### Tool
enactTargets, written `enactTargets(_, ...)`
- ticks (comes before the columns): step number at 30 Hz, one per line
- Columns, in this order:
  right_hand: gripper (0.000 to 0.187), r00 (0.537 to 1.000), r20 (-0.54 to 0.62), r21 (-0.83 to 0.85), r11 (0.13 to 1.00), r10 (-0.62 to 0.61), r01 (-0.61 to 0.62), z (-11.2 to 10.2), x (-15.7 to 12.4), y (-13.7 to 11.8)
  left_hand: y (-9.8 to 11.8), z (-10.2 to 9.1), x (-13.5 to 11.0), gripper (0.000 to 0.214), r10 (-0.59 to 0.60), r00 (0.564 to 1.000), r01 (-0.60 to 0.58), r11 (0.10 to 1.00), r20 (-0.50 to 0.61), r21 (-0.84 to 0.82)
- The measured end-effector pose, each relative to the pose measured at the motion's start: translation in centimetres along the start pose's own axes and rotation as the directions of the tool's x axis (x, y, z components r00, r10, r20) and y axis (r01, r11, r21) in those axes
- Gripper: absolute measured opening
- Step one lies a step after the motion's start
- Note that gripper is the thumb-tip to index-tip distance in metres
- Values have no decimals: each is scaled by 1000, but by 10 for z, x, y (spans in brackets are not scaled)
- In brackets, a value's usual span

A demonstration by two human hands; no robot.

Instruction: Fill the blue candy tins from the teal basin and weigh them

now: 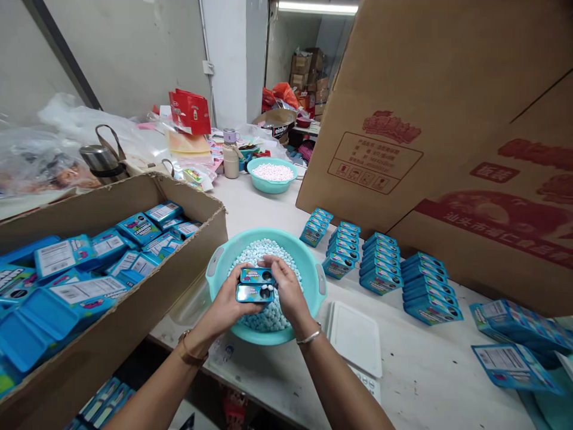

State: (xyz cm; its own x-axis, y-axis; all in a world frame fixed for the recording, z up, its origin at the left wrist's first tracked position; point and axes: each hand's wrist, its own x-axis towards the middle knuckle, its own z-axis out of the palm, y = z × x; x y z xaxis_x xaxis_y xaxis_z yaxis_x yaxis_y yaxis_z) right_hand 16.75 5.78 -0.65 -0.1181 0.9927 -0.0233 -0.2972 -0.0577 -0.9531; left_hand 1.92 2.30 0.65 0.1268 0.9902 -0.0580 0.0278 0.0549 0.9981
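My left hand [228, 301] is wrapped round two small blue candy boxes [254, 292], held side by side with their round dark openings facing up. My right hand [286, 289] is closed at the right end of the boxes, its fingers curled beside the openings. A few small white candies [267, 288] show between its fingertips and the lower box's opening; how many more are in the palm is hidden. Directly below both hands stands a turquoise basin [215, 286] full of pale blue candies [264, 322].
At left is a cardboard carton [188, 251] of blue boxes. Filled-looking rows of blue boxes [380, 263] stand at right before a big cardboard sheet [403, 89]. A white scale [356, 337] lies beside the basin. Another basin [271, 186] and a bottle [231, 158] stand farther back.
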Motion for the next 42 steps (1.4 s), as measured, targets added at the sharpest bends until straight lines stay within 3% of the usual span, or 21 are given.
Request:
enactTargets(2,42,1000,0,140,990,29,-28,1,-6,-4,1,-3,-5,81,8,1000,-8,1000,-6,-10)
enactTargets(4,43,1000,-10,155,988,7,-6,5,-14,-7,2,-3,-8,81,14,1000,-14,1000,-10,-16)
enactTargets(9,42,991,-37,-139,982,-130,124,17,-38,-8,4,1,-13,76,60,998,-60,998,-21,-13)
enactTargets(13,61,988,-9,-212,966,-156,150,18,-52,-7,3,3,-19,69,129,992,-129,991,-4,-32)
enactTargets(15,67,989,16,-137,980,-146,147,15,-53,-8,2,2,-20,68,154,988,-154,988,3,-28)
enactTargets(19,51,992,-26,133,983,-122,124,11,-50,-12,2,0,-23,72,217,976,-217,976,-17,16)
enactTargets(22,42,986,-61,90,983,-157,162,14,-51,-14,3,0,-23,72,249,968,-248,968,-23,31)
enactTargets(26,44,979,-31,66,977,-200,201,14,-51,-13,3,-4,-20,74,211,977,-211,977,-40,14)
enactTargets(30,49,988,-75,115,983,-135,143,5,-38,-6,-4,-6,-15,83,60,993,-78,982,-105,-174)
enactTargets(35,54,993,-110,33,999,-37,41,1,-33,-6,-5,4,-19,85,-17,999,11,977,-27,-213)
enactTargets(39,52,991,-95,0,996,-93,93,0,-54,-25,9,17,-24,86,22,999,-14,984,40,-178)
enactTargets(42,50,976,-125,-43,983,-180,176,-13,-73,-44,27,37,-24,82,106,988,-95,990,116,-102)
